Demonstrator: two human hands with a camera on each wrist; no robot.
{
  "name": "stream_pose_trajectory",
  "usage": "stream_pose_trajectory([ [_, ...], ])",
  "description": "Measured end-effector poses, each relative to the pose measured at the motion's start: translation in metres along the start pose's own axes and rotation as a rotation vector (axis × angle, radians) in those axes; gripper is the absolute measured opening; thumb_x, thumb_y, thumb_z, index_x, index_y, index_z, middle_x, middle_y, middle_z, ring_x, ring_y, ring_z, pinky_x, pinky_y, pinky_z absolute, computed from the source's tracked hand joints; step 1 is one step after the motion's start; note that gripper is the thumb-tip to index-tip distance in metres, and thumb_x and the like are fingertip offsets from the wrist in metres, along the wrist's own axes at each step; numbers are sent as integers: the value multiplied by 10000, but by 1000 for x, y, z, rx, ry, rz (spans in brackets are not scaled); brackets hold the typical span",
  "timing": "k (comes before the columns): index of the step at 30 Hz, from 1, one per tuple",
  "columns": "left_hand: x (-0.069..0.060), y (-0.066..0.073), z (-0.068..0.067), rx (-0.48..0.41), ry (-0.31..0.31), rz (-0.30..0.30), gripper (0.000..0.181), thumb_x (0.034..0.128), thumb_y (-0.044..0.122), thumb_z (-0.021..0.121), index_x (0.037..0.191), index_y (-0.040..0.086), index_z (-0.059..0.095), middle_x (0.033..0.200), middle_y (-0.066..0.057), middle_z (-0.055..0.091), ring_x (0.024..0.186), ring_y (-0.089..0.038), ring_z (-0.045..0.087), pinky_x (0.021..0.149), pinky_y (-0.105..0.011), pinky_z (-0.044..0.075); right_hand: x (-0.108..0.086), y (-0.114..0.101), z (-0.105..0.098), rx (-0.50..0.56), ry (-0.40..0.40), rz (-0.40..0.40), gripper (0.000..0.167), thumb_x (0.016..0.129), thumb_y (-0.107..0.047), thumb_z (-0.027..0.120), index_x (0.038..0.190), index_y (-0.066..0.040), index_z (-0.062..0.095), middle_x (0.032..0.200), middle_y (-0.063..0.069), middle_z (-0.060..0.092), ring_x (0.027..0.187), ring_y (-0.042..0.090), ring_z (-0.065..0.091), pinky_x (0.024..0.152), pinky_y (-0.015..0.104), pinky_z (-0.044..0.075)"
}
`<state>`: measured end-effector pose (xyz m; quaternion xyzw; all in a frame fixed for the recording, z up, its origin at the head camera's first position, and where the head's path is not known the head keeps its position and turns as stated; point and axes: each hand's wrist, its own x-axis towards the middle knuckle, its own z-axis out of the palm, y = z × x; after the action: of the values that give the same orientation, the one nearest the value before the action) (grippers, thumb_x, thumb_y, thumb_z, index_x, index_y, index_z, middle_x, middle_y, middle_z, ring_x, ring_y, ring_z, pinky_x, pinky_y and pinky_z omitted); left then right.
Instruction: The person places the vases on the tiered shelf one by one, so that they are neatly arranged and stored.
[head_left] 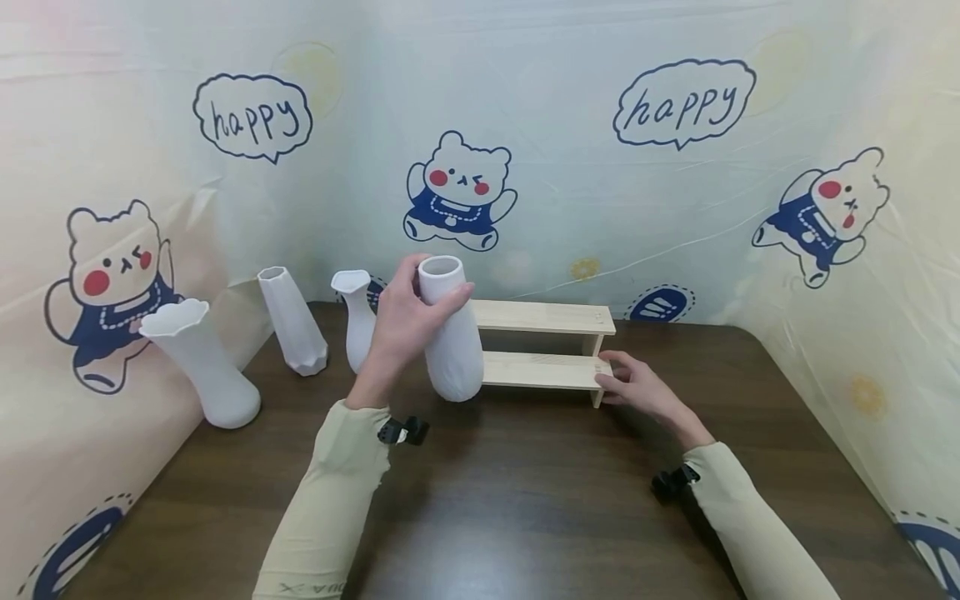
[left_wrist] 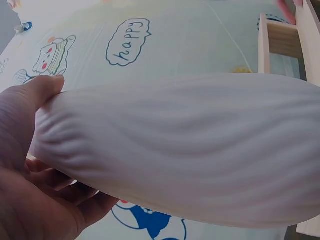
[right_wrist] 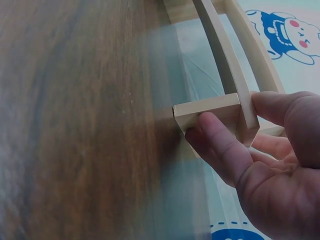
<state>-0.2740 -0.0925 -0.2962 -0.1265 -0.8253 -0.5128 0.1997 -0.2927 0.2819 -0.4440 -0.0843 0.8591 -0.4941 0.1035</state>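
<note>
My left hand [head_left: 408, 312] grips a white vase [head_left: 454, 350] near its rim, thumb on one side and fingers round the other. The vase is upright, slightly tilted, in front of the left part of a two-tier wooden shelf [head_left: 543, 371]. Wavy ridges run along the vase [left_wrist: 190, 150] in the left wrist view, where its base end is cut off. My right hand [head_left: 641, 387] holds the shelf's right end. In the right wrist view, its thumb lies on the lower board and its fingers press the shelf's leg [right_wrist: 210, 111].
To the left stand a ruffled-rim white vase [head_left: 206, 367], a faceted white vase [head_left: 294, 325] and a narrow-necked white vase [head_left: 358, 321], partly behind my left hand. The dark wooden table [head_left: 525, 500] meets a printed cloth backdrop [head_left: 570, 200] at the back and sides.
</note>
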Motion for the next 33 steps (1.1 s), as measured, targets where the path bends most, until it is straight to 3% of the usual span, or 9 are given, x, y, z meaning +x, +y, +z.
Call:
stream_pose_trajectory([
  [4,1,2,6,-19,-5,14,674,798,538,741,1317,199,475,1257,-47,600,1066,-234,621,863,-480,577,0,0,0,6,0,8,586,990,-282,583,1477,-83,324,1237,301,591,1090,329,649,873,422,583],
  [14,9,13,30,-39,-70,-27,667,808,524,741,1320,190,474,1268,-54,601,1068,-242,622,881,-500,569,1,1,-1,18,-1,-8,611,979,-295,598,1474,-63,323,1214,307,593,1089,347,650,875,433,580],
  [33,13,32,70,-86,-105,-81,693,830,433,753,1375,198,395,1310,-45,577,1118,-233,619,932,-524,543,3,0,-1,23,-6,-3,613,977,-286,605,1469,-55,322,1222,322,586,1040,323,673,851,421,589],
])
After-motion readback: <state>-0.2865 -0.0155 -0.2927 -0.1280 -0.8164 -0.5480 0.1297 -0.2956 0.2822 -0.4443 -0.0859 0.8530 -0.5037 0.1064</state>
